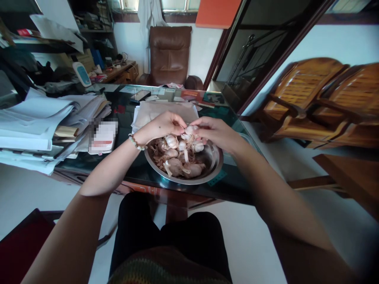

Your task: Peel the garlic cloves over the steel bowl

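Note:
A round steel bowl full of garlic bulbs and loose papery skins rests near the desk's front edge. Above its far rim, my right hand has its fingers wrapped round a garlic bulb. My left hand, with a beaded bracelet at the wrist, pinches at the left side of the same bulb. Both hands meet over the garlic, and their fingertips partly hide the bulb.
Stacked papers and a white box lie on the left of the glass-topped desk. Behind the bowl are papers and a phone. A brown chair stands beyond; wooden chairs are at right.

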A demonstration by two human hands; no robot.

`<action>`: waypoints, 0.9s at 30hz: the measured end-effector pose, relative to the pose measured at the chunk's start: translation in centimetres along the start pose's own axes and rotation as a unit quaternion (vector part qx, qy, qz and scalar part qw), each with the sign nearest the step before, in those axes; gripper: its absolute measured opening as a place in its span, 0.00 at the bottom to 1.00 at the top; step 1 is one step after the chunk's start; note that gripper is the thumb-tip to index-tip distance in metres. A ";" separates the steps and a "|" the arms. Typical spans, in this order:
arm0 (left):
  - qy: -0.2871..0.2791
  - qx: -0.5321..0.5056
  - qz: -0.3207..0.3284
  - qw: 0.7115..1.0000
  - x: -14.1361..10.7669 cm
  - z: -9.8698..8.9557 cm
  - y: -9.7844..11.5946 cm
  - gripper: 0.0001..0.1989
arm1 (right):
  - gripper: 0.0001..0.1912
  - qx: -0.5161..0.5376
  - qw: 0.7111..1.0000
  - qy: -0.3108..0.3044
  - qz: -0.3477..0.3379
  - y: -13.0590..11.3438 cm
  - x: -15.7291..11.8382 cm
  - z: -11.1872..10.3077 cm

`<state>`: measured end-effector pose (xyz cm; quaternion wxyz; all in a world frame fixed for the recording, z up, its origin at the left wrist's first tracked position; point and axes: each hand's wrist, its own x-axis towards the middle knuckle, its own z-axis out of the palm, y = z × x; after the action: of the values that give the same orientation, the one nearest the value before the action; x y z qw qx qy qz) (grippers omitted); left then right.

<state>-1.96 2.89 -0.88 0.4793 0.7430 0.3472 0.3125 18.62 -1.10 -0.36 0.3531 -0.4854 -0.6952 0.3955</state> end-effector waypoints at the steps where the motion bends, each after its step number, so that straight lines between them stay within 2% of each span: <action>1: -0.007 -0.036 -0.018 0.999 0.1 -0.4 -0.1 0.07 | 0.10 -0.029 0.999 -0.013 -0.009 -0.2 -0.1 -0.3; 4: -0.012 -0.105 -0.057 0.993 0.2 -1.5 -0.1 0.11 | 0.11 -0.117 0.989 -0.068 -0.054 -0.4 -0.3 -0.8; 6: -0.015 -0.131 -0.065 0.989 0.1 -2.0 -0.2 0.13 | 0.11 -0.161 0.980 -0.080 -0.080 -0.4 -0.4 -1.0; 11: -0.061 -0.169 -0.063 0.982 0.2 -1.7 -0.7 0.17 | 0.09 -0.248 0.960 0.022 -0.130 -0.5 -0.5 -0.4; 15: -0.077 -0.170 -0.063 0.980 0.2 -1.0 -0.8 0.19 | 0.08 -0.271 0.944 0.060 -0.176 -0.5 -0.6 0.5; 19: -0.058 -0.175 -0.060 0.981 -0.1 -0.5 -0.3 0.19 | 0.08 -0.319 0.913 0.096 -0.235 -0.1 -0.6 1.1; 23: -0.026 -0.189 -0.070 0.979 -0.5 0.2 0.6 0.15 | 0.11 -0.368 0.886 0.125 -0.255 0.1 -0.6 1.3; 27: 0.022 -0.200 -0.085 0.976 -0.6 0.8 1.2 0.10 | 0.13 -0.394 0.872 0.125 -0.264 0.3 -0.7 1.6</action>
<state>-1.42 1.62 -0.16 0.6354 0.5927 0.3499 0.3502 17.52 -2.00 -1.37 0.3078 -0.4280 -0.8457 -0.0829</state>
